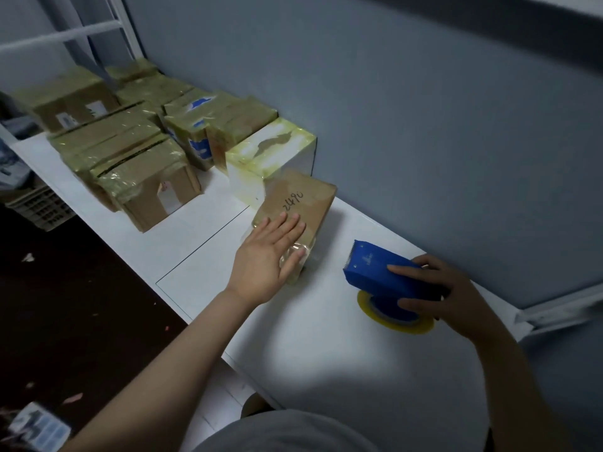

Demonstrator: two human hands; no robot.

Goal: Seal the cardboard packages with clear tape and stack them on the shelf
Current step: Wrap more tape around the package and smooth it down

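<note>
White flat shelf board (342, 370): work surface and stacking place in one, running along the blue-grey wall.

Group of brown cardboard packages wrapped in glossy clear tape (130, 151): well beyond the numbered package, to its far left, some stacked on others. All look sealed; judged done.

White box banded in yellowish clear tape (270, 151): just behind the numbered package, apparently touching its far end. Also looks sealed.

Small flat brown cardboard package with a handwritten number (300, 207): lies on the shelf board, tape glinting over its near end. Whether the far end is taped, cannot tell. Judged the piece in hand, sealing nearly finished, not yet stacked with the group.

Left hand (270, 256): flat, fingers straight, pressing the numbered package's near end, likely smoothing tape down.

Blue handheld tape dispenser (378, 272): to the right of the numbered package, apart from it, serrated edge pointing towards it.

Right hand (437, 295): fingers curled round the dispenser body, grasping it.

Roll of clear yellowish tape (394, 321): mounted under the dispenser, resting on the board.

Left to do: finish this package, stack it.
</note>
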